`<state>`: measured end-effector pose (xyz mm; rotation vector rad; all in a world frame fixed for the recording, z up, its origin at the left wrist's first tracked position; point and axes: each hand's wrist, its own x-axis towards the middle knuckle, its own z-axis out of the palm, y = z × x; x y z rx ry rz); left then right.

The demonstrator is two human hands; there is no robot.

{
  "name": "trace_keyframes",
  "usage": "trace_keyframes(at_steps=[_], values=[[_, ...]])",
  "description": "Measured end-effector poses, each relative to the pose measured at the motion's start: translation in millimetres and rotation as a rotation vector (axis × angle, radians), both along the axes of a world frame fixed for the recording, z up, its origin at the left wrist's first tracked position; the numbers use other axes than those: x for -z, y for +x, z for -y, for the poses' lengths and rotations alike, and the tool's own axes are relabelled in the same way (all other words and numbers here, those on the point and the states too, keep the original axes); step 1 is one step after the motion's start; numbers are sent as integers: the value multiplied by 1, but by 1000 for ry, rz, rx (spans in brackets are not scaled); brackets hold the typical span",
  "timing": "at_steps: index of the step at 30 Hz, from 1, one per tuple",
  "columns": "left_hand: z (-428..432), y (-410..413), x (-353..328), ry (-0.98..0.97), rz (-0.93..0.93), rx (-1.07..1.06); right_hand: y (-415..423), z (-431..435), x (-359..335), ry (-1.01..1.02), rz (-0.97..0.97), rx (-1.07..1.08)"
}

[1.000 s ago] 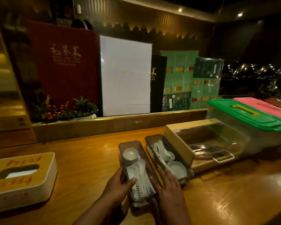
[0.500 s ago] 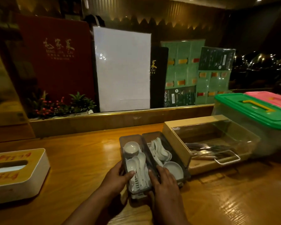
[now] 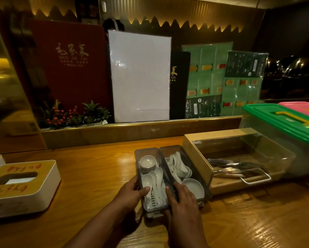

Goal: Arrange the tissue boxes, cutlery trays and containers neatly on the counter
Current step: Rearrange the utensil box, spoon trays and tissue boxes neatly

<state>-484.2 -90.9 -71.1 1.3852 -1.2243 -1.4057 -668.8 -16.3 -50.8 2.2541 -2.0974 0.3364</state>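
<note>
Wooden counter (image 3: 89, 176), left cutlery tray (image 3: 151, 179) now flush beside its twin (image 3: 184, 172).

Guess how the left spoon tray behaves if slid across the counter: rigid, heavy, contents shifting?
The left tray looks like hard plastic, so probably stiff and easy to slide on the glossy counter. Its loose spoons and small bowl would likely rattle or shift. Both the left hand and the right hand grip its sides, hinting at some weight.
</note>
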Motion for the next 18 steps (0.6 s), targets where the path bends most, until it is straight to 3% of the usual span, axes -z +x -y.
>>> trace_keyframes(at_steps=[7, 10, 13, 18], values=[[-10, 8, -8, -71, 110, -37, 4, -4, -18, 75, 161, -74], [-24, 31, -20, -153, 272, -125, 26, -7, -23, 53, 250, -110], [-44, 76, -42, -385, 524, -100, 64, -7, -20, -69, 388, -212], [-79, 182, -74, -626, 860, -108, 169, -1, -23, -38, 495, -426]])
